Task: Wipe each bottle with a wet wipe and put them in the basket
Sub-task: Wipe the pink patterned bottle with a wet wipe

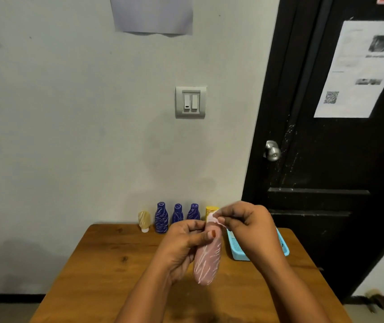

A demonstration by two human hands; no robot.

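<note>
Mid-wipe here: my left hand (181,243) grips the pink bottle (207,264) above the table (107,264), and my right hand (249,222) pinches the wipe (214,217) at its top. Next, I reckon, rub downward, then into the basket (235,251).

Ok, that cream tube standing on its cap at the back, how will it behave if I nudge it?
The cream tube probably tips easily: it stands on a narrow cap, wider above. It looks small, so likely light. A blue bottle stands close beside it and might get knocked.
</note>
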